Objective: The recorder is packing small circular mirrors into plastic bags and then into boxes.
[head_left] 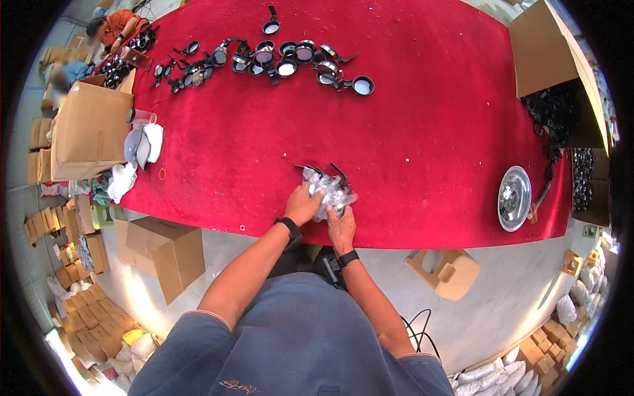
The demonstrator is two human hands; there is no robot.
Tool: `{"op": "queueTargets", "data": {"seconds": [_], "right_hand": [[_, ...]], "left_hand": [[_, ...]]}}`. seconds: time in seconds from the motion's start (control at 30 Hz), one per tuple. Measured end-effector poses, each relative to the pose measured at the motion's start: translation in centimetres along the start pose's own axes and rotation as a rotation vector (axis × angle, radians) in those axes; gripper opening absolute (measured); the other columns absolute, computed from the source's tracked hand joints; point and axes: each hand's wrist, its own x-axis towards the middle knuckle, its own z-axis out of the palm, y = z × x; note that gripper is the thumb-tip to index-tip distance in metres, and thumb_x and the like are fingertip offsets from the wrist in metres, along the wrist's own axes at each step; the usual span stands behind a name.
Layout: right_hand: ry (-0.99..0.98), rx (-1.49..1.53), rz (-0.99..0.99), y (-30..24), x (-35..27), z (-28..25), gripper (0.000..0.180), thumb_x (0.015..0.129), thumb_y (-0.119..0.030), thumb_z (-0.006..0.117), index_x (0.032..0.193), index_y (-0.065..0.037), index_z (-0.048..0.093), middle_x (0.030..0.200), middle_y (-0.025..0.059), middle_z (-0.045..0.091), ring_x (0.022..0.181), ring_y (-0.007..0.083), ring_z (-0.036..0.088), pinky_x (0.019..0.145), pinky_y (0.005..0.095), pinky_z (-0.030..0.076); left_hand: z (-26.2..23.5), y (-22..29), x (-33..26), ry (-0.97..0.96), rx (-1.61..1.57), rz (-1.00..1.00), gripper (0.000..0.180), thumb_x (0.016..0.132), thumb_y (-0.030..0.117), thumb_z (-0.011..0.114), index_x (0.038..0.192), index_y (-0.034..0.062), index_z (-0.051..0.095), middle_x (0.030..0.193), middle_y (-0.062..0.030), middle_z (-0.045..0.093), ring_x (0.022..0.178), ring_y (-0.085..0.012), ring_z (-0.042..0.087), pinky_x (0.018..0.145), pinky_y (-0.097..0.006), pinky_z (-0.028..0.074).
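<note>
My left hand (304,203) and my right hand (341,231) are together near the table's front edge. Between them is a crinkled clear plastic bag (337,195), and the fingers of both hands are closed on it. Dark strap-like pieces stick out at its far side; how much lies inside is hard to make out. Farther off, a loose row of small round mirrors (286,68) with black rims and black straps or arms lies on the red cloth. One such mirror (271,28) lies apart beyond the row.
The red-covered table (409,119) fills the middle. At right are a metal bowl (514,198) with small parts and an open carton (548,53) by black parts. A carton (92,129), caps (137,146) and white cloth (122,181) sit left. A beige stool (456,274) stands below.
</note>
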Motion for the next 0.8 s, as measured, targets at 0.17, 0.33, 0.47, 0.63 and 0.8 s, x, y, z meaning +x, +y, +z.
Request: {"op": "queueTargets", "data": {"seconds": [0.17,0.33,0.47,0.63,0.8], "right_hand": [[-0.055,-0.032,0.019,0.6,0.3,0.2,0.057,0.098,-0.045,0.070,0.124,0.005,0.066,0.114,0.0322,0.070,0.110,0.0495,0.065,0.098,0.0551,0.048],[-0.253,0.327,0.266,2.1,1.9,-0.9,0.060,0.110,-0.050,0.049,0.120,0.006,0.067,0.115,0.0255,0.072,0.111,0.0358,0.072,0.084,0.0461,0.062],[-0.239,0.588,0.439,0.7,2.7,-2.2,0.072,0.112,-0.060,0.039,0.135,0.003,0.064,0.126,0.0201,0.069,0.111,0.0308,0.072,0.083,0.0477,0.066],[-0.309,0.497,0.521,-1.3,4.8,-2.9,0.075,0.105,-0.070,0.049,0.139,-0.004,0.061,0.130,0.0148,0.070,0.110,0.0308,0.073,0.085,0.0505,0.064],[-0.350,0.565,0.536,-1.1,5.8,-2.9,0.066,0.101,-0.060,0.062,0.134,-0.003,0.061,0.126,0.0154,0.070,0.108,0.0320,0.073,0.087,0.0541,0.063]], "left_hand": [[-1.2,0.7,-0.4,-0.099,0.060,0.009,0.049,0.096,0.042,0.068,0.121,-0.0004,0.064,0.111,-0.0325,0.072,0.108,-0.0514,0.068,0.093,-0.057,0.052],[-1.4,3.3,-0.6,-0.052,0.024,-0.047,0.061,0.095,0.048,0.071,0.126,-0.0030,0.061,0.114,-0.0321,0.072,0.111,-0.0496,0.069,0.095,-0.056,0.053],[-0.3,5.8,-0.4,0.041,0.060,-0.230,0.082,0.080,0.058,0.083,0.123,-0.0085,0.061,0.119,-0.0323,0.071,0.114,-0.0483,0.068,0.099,-0.054,0.054],[-0.1,4.4,0.0,0.012,0.074,-0.125,0.086,0.074,0.050,0.091,0.128,-0.0077,0.057,0.126,-0.0333,0.067,0.120,-0.0477,0.066,0.102,-0.052,0.053],[-0.8,2.9,-0.7,-0.061,-0.044,-0.027,0.083,0.077,0.031,0.090,0.143,-0.0031,0.052,0.129,-0.0315,0.068,0.122,-0.0454,0.066,0.103,-0.051,0.052]]}}
